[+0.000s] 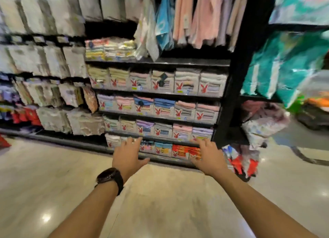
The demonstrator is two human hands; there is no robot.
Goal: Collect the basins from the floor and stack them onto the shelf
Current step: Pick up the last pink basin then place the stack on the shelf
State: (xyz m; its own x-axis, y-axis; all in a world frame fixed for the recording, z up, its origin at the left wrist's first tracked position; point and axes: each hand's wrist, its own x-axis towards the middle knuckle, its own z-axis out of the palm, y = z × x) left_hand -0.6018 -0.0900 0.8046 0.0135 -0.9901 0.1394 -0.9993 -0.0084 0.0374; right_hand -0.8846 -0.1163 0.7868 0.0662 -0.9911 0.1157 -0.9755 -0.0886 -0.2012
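- The fingers (135,141) of the left hand (127,156) are spread apart and hold nothing; the thumb juts out to the right.
- The fingers (204,143) of the right hand (210,159) are likewise apart and hold nothing; their tips blur into the packets behind them.
- Both hands reach forward, palms down, side by side with a gap between them, towards the lowest rows of a shelf (160,62).
- A dark wristwatch (110,178) sits on the left wrist; both forearms are bare and cut off by the lower edge of the view.
- The shelf holds rows of folded towels in clear packets (186,82), each with a red rabbit mark. The bottom row is partly hidden behind the hands.
- No basin can be made out anywhere on the floor (53,175) or on the shelf, so where the basins are cannot be told.
- Pale hanging packets (53,59) on the left are heavily smeared by motion; their contents are unreadable.
- Pink and blue cloths (195,15) hang above, cut off at the top.
- Teal bags (277,68) on the right are blurred; a green and orange shape (316,104) at the right edge may be a trolley, too unclear to say.
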